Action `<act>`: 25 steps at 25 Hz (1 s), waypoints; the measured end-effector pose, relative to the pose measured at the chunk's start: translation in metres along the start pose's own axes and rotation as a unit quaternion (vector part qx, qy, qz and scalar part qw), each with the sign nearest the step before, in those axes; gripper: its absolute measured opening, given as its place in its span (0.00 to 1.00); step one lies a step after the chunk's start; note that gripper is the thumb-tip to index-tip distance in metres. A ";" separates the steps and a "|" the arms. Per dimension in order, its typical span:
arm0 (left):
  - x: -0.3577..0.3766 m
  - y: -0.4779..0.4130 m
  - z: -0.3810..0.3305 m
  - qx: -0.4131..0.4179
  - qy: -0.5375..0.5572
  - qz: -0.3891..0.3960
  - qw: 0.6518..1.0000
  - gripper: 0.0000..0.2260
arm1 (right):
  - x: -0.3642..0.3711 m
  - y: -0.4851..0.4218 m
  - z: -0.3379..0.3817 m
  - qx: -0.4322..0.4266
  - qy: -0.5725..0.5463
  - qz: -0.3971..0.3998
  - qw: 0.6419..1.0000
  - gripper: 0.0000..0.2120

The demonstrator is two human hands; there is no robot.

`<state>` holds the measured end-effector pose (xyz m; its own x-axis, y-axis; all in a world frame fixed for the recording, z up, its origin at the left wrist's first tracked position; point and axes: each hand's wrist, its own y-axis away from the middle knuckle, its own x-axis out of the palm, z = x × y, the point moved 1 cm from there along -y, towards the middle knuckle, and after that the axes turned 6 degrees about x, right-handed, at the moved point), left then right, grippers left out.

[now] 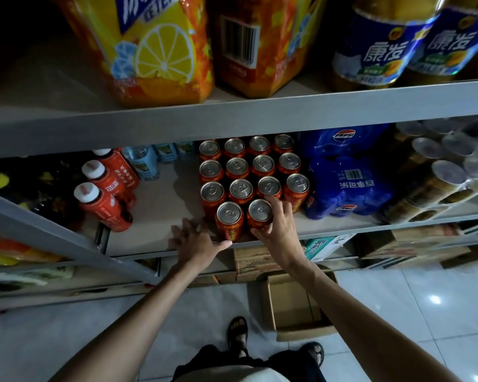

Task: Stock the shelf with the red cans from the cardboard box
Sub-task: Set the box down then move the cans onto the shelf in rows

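While the red cans (240,188) stand in rows on the shelf (155,199), the front right can (260,210) is gripped round its side by the right hand (279,230); the left hand (195,241) lies spread at its eight o'clock. Judged stiff, heavy, slick — mid-body hold advised.

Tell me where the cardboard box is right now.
In the head view, the cardboard box sits open on the tiled floor right of centre, partly under the right forearm, beside a sandalled foot.

Ice tea packs (160,51) cut off at top, cardboard box (290,304) partly behind forearm (356,312)
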<state>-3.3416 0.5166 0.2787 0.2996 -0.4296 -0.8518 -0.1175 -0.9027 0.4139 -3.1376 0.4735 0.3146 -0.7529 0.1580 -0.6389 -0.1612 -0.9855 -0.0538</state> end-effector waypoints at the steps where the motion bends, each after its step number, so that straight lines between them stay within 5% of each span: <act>1: 0.000 0.000 -0.001 -0.003 0.006 0.000 1.000 0.48 | 0.000 0.000 0.000 -0.003 0.002 -0.003 1.000 0.41; 12: 0.005 -0.001 -0.003 -0.016 0.006 -0.020 1.000 0.48 | 0.004 0.000 0.001 0.007 0.000 -0.024 1.000 0.39; 18: 0.019 0.048 -0.029 -0.024 -0.058 -0.076 0.995 0.44 | -0.017 0.034 -0.019 0.033 0.024 0.008 0.999 0.48; 22: 0.054 0.098 -0.073 0.016 -0.066 -0.091 0.994 0.35 | -0.060 0.084 -0.070 0.107 0.017 0.034 0.993 0.33; 25: 0.081 0.117 -0.123 0.070 0.006 -0.004 0.997 0.21 | -0.095 0.127 -0.114 0.179 0.037 0.072 0.981 0.17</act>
<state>-3.2145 0.3794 0.2976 0.3123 -0.4220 -0.8511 -0.2462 -0.9012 0.3566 -3.0143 0.3260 0.2811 -0.7377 0.0016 -0.6751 -0.2808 -0.9101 0.3047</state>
